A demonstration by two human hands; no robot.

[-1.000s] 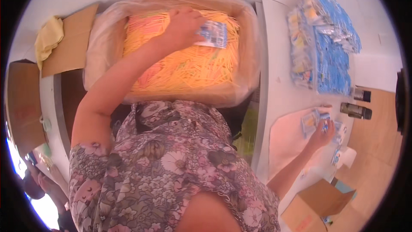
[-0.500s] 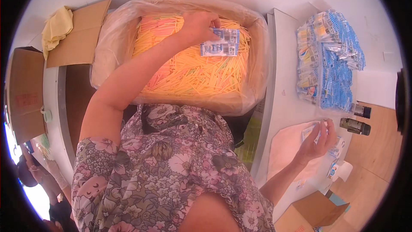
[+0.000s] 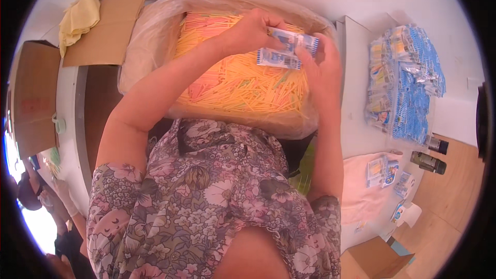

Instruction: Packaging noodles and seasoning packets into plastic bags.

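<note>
My left hand [image 3: 252, 33] is closed on blue-and-white plastic sachets over the far part of a plastic-lined box [image 3: 150, 46]. Two sachets show: an upper sachet [image 3: 290, 38] spans between my hands, and a lower sachet [image 3: 279, 58] overlaps its underside. The right end of the upper one is pinched between the thumb and fingers of my right hand [image 3: 324, 67]. Beneath them the box holds a heap of thin yellow, pink and green sticks [image 3: 232, 90].
On the right-hand table stands a clear bin [image 3: 395, 103] packed with blue-and-white sachets. Nearer lie a pink cloth [image 3: 356, 181] with loose sachets [image 3: 377, 170], dark-capped bottles [image 3: 430, 161] and an open carton [image 3: 380, 256]. Cardboard [image 3: 106, 31] and a yellow cloth [image 3: 80, 20] are at left; another person works there.
My right hand has come from above the pink cloth to the box and now grips a sachet beside my left hand. A second sachet now shows there. The view has shifted slightly.
</note>
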